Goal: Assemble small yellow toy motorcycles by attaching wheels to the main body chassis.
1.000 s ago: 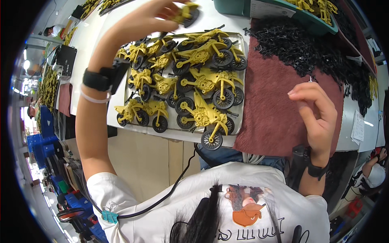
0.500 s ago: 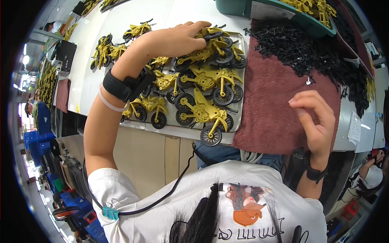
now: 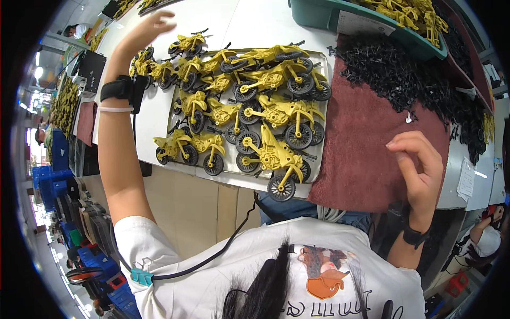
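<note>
My left hand (image 3: 150, 31) is raised past the far left end of a shallow tray (image 3: 314, 178), its fingers stretched out and nothing in them. Toy motorcycles (image 3: 271, 151) with yellow bodies and black spoked wheels crowd the tray in rows, some leaning on others. Below my left hand, more yellow motorcycles (image 3: 162, 72) stand on the white table beside the tray. My right hand (image 3: 422, 170) hovers at the right over a dark red cloth (image 3: 366, 154). Its fingers are loosely bent, with the thumb apart from them and no object visible between.
A heap of small black parts (image 3: 393, 69) covers the cloth's far side. Behind it, a green bin (image 3: 313, 15) holds yellow pieces. Paper sheets (image 3: 466, 178) hang at the table's right edge. A black cable (image 3: 234, 236) runs from my left sleeve.
My left hand has lifted off the motorcycles at the tray's far side and swung left, uncovering them. My right hand has barely moved; the whole view has shifted slightly.
</note>
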The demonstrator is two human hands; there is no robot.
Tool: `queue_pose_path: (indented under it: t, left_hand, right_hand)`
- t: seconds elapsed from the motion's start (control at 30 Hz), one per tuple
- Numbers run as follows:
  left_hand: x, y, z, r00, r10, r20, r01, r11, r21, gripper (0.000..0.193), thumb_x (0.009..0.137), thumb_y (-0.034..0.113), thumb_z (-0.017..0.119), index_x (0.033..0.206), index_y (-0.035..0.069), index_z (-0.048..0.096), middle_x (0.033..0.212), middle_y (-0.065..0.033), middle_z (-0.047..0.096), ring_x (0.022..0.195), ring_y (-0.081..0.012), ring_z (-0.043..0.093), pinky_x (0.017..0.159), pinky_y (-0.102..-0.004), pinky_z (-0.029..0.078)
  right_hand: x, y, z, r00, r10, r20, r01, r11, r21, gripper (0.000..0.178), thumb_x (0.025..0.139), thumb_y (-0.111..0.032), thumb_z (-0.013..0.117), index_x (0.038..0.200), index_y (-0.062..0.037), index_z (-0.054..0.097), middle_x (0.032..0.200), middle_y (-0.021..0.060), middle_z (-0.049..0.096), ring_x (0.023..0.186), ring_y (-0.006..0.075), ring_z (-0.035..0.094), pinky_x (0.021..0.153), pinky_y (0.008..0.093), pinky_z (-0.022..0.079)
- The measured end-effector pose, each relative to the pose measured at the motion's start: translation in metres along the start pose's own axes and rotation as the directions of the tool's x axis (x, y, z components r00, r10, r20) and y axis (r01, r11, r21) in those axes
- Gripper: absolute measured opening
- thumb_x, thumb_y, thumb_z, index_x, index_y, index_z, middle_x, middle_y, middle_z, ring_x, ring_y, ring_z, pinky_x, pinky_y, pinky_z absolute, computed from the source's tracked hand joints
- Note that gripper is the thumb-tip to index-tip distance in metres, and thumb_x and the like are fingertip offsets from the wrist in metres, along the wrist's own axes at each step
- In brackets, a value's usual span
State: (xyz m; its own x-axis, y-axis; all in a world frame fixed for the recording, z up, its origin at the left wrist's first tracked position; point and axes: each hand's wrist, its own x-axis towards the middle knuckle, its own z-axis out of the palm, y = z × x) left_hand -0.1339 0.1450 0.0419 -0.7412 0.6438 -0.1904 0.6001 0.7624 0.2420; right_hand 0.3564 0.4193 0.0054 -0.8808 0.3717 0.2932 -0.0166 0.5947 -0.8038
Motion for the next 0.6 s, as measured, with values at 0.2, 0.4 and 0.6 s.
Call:
queue_pose_path:
  t: [0.2,0.4,0.6]
  left_hand:
    - [0.02,-0.01,0.052,0.957,0.229,0.178,-0.229,0.973,-0.025,0.074,0.074,0.004,0.074,0.142,0.019,0.048,0.142,-0.0114,0.05,0.135,-0.0314,0.041,0.109,-0.0472,0.037]
    - [0.039,0.003,0.061,0.982,0.187,0.036,-0.187,0.982,0.008,0.057,0.073,-0.002,0.071,0.126,0.014,0.059,0.125,-0.0083,0.062,0.117,-0.0272,0.054,0.104,-0.0444,0.04]
    - [0.037,-0.008,0.057,0.928,0.319,-0.193,-0.317,0.947,0.039,0.051,0.077,0.005,0.071,0.127,0.011,0.058,0.11,-0.0079,0.062,0.098,-0.0221,0.062,0.085,-0.0318,0.051]
  right_hand:
    - [0.003,0.004,0.003,0.999,0.041,0.02,-0.041,0.999,-0.003,0.016,0.076,0.011,0.057,0.086,0.0029,0.065,0.088,0.0109,0.065,0.083,0.0198,0.062,0.074,0.0276,0.047]
    - [0.004,0.001,0.004,0.999,-0.028,0.019,0.028,0.999,-0.024,0.017,0.075,0.012,0.057,0.086,0.0027,0.066,0.088,0.0115,0.065,0.083,0.0204,0.062,0.074,0.0275,0.047]
    - [-0.004,0.002,-0.005,0.999,0.05,-0.021,-0.051,0.998,-0.045,0.017,0.076,0.012,0.056,0.087,0.003,0.065,0.089,0.0113,0.064,0.084,0.0201,0.062,0.074,0.0273,0.047]
